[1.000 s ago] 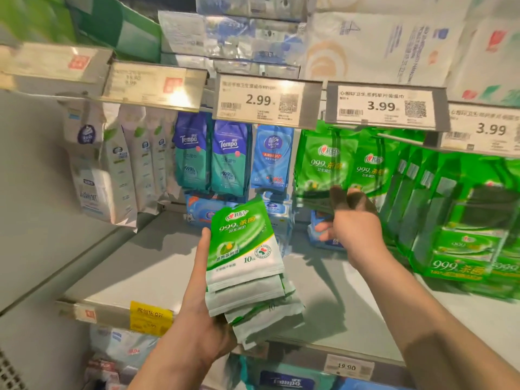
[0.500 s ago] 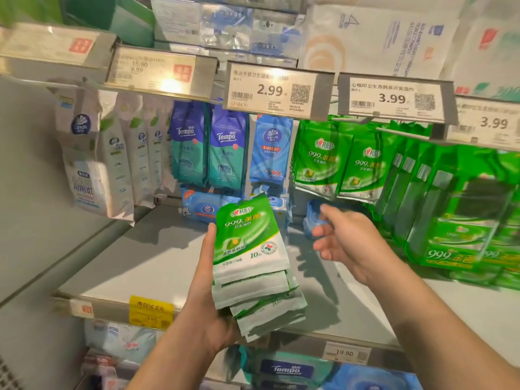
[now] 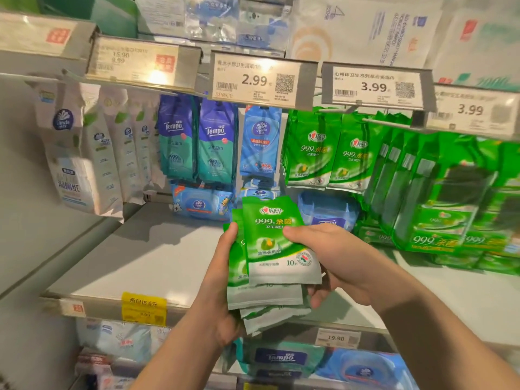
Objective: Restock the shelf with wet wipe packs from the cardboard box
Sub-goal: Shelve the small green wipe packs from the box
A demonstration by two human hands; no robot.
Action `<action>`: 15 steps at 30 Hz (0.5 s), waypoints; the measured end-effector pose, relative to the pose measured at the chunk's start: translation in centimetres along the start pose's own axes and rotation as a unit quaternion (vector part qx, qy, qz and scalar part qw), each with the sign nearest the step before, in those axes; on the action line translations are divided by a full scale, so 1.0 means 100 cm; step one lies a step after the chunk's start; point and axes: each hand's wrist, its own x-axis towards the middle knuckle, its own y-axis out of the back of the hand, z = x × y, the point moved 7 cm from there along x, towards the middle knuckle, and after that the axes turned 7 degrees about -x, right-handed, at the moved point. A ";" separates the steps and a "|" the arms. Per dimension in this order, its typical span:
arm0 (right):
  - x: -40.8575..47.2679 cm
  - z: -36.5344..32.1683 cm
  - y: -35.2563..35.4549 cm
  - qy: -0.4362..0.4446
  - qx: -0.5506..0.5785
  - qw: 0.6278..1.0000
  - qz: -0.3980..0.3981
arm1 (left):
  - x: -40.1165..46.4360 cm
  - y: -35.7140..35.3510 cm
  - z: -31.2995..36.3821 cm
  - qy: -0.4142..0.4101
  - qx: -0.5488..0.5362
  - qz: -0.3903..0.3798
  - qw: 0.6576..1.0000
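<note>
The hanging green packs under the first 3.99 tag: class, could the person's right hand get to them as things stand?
Probably yes, but not freely: the right hand has its grip on the top pack of the left hand's stack. Nothing stands between it and the hanging green packs.

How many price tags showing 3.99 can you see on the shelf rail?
2. One white 3.99 price tag hangs above the green hanging packs; another 3.99 tag, blurred, sits at the right edge. Others may lie outside view.

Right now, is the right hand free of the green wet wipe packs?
No, the right hand pinches the front pack of the stack the left hand grips.
</note>
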 end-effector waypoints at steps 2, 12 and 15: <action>-0.004 0.000 0.004 0.001 0.026 1.000 0.001 | 0.000 0.002 -0.002 0.003 0.001 0.003 1.000; -0.042 0.014 0.058 0.090 0.161 0.972 0.146 | 0.000 0.002 0.003 -0.039 0.011 0.031 0.999; -0.062 0.011 0.085 0.169 0.090 0.947 0.257 | 0.001 0.002 0.005 -0.050 0.018 0.041 0.998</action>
